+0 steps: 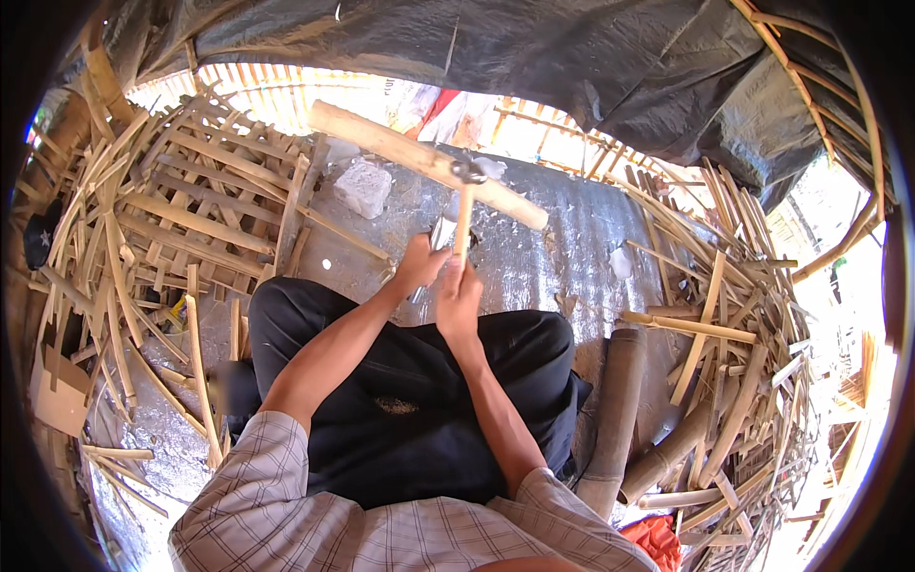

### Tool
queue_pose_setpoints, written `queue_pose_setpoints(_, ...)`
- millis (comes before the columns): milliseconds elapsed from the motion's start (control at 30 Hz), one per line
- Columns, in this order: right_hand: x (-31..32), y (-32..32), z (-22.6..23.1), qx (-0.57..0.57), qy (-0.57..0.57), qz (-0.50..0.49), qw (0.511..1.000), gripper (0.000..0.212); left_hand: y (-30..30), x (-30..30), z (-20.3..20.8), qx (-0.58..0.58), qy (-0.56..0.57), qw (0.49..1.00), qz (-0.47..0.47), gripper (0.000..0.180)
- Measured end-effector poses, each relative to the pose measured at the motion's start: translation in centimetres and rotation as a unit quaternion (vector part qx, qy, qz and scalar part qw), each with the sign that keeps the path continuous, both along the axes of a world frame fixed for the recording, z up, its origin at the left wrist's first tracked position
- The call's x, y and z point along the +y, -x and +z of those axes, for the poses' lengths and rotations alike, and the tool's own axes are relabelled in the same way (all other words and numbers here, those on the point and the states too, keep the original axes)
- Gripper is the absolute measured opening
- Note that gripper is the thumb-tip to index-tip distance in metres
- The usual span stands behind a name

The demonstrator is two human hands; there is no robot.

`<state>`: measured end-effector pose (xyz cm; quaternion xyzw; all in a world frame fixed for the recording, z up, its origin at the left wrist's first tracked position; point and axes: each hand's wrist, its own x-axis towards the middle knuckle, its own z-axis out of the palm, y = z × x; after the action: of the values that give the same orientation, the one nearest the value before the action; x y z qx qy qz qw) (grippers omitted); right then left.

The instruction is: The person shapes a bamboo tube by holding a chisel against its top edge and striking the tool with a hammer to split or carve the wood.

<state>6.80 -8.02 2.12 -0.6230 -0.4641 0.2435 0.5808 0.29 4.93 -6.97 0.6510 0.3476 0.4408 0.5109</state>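
Nearest is a plaid shirt (419, 534), then black trousers (419, 458) over folded legs. Beyond the lap, the right hand (460, 291) has its fingers closed around the pale handle of a hammer (463, 224); just beside it, the left hand (417, 264) curls its fingers around a shiny metal tool (442, 232). Farther out, the hammer's dark head overlaps a long, slanting bamboo slat (396, 148); whether they touch I cannot tell. A black item (38, 236) at far left bears a white star. Farthest, small dark letters (388, 86) show below a black tarp (534, 57).
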Motion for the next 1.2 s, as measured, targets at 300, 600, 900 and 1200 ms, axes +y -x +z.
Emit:
queue_pose_setpoints(300, 1.2, -0.7, -3.7, 0.287, -0.27, 0.045, 0.918, 0.035, -0.6, -0.3, 2.9, -0.024, 0.133, 0.99, 0.028, 0.022)
queue_pose_setpoints(600, -1.1, 1.0, 1.6, -0.21, 0.001, 0.125, 0.97, 0.034, 2.1, 2.7, -3.2, 0.241, -0.147, 0.959, -0.011, 0.026)
queue_pose_setpoints(900, -1.2, 0.0, -1.5, -0.099, -0.161, -0.007, 0.982, 0.043, -0.1, -0.6, 1.1, 0.217, -0.127, 0.963, -0.099, 0.023)
queue_pose_setpoints(1200, -1.4, 1.3, 1.1, 0.087, -0.313, 0.06, 0.944, 0.038, 0.8, 0.3, -0.5, 0.232, -0.112, 0.966, 0.011, 0.026)
